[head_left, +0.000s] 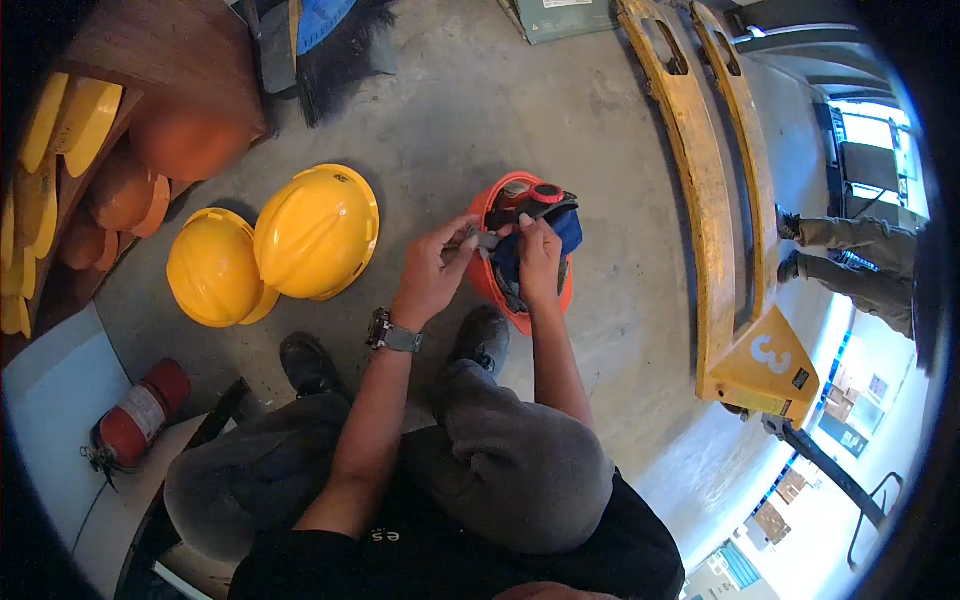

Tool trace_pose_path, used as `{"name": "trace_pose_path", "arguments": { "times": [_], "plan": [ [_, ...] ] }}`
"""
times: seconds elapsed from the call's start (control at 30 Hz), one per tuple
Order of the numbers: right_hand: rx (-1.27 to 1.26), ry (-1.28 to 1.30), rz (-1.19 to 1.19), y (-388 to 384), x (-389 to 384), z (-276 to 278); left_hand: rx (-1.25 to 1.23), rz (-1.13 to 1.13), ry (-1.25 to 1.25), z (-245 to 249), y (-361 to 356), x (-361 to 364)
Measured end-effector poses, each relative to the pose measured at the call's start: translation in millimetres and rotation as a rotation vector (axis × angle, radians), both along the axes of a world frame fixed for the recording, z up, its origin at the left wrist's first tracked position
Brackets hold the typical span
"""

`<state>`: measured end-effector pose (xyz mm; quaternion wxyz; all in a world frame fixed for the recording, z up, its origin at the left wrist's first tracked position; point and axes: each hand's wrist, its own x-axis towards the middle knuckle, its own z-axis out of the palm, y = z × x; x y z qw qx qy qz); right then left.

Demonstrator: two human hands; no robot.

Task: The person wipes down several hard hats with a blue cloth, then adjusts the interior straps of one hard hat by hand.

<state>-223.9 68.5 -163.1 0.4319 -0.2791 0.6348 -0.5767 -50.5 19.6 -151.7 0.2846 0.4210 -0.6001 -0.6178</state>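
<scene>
An orange-red hard hat [487, 202] lies upturned on the floor in front of my feet. Inside it show a dark harness, a red round knob [547, 193] and a dark blue liner [568, 232]. My left hand [438, 268], with a watch on the wrist, is closed at the hat's left rim and pinches a small grey piece [487, 240]. Over the hat's inside, my right hand [541, 262] is closed, fingers pressed together on the blue liner. Its fingertips are partly hidden.
Two yellow hard hats [315, 232] rest on the floor at left, beside a wooden shelf [160, 50] of yellow and orange helmets. A fire extinguisher [145, 412] stands lower left. A yellow pallet jack [690, 170] lies along the right; another person's legs [860, 240] are beyond it.
</scene>
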Motion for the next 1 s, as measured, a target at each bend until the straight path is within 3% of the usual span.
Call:
{"name": "trace_pose_path", "arguments": {
  "times": [0.17,0.27,0.33,0.43,0.63,0.7,1.0],
  "plan": [
    [0.080,0.047,0.029,5,0,-5,-0.038,0.058,0.136,1,2,-4],
    [0.086,0.071,0.096,7,2,-1,-0.090,0.040,0.061,3,-4,-3],
    [0.057,0.065,0.119,5,2,-2,-0.287,0.009,-0.168,7,-9,0],
    [0.141,0.066,0.132,9,-2,-7,-0.255,-0.067,-0.321,29,-15,0],
    [0.114,0.219,0.153,9,3,-7,-0.373,0.003,-0.342,18,-14,-5],
    [0.064,0.381,0.142,8,3,-7,-0.375,0.003,-0.350,20,-15,-6],
    [0.002,0.409,0.179,10,4,13,-0.471,-0.006,-0.432,18,-14,-16]
  ]
}}
